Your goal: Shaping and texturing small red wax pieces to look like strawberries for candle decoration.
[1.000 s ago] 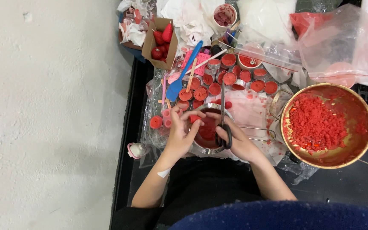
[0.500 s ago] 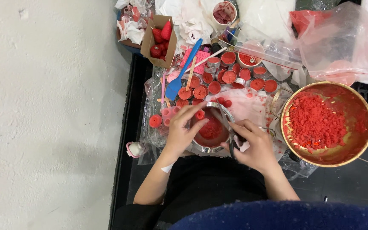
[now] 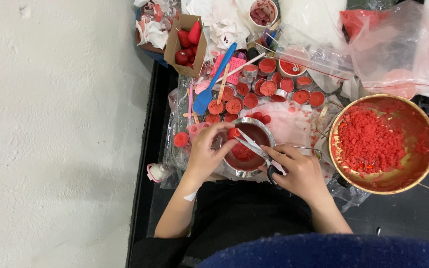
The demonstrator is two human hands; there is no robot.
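- The left hand (image 3: 205, 151) now pinches a small red wax piece (image 3: 233, 133) over the small metal pot (image 3: 247, 147), in the middle of the frame.
- A second ago, both hands were low by the pot; now the red piece is lifted up.
- The right hand (image 3: 296, 171) is closed on the scissors (image 3: 259, 151). The blades have swung over and now point at the red piece, partly open.
- So the cutting looks ready to go on right over the pot.
- A big gold bowl (image 3: 425, 124) of red crumbs sits at the right.
- Little red-filled cups (image 3: 268, 88) sit just above the pot.
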